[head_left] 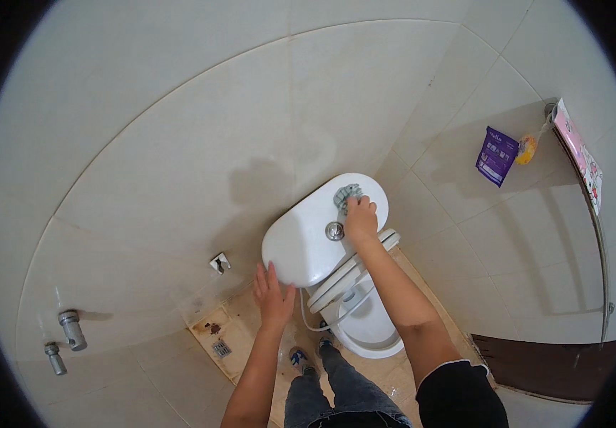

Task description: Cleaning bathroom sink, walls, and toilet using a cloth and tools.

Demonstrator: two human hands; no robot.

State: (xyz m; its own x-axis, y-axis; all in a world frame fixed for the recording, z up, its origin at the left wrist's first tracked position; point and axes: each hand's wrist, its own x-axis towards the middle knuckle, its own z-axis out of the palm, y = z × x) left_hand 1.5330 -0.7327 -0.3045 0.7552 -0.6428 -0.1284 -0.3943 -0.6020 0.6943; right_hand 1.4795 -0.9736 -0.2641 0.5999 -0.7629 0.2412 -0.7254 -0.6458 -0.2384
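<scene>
My right hand point(361, 220) grips a crumpled grey-green cloth point(348, 192) on the top of a white toilet cistern point(301, 242), just above its round chrome flush button point(334, 230). My left hand point(271, 296) has its fingers spread at the cistern's front-left edge, apparently touching it. Below the cistern, the seat and lid point(336, 285) are raised over the white toilet bowl point(361, 321), with a white hose hanging across it.
Chrome taps point(71, 329) and a white bracket point(219, 263) are on the left wall. A floor drain point(221, 348) lies near my feet. Packets point(497, 155) hang from a rail on the right wall, above a dark ledge point(543, 364).
</scene>
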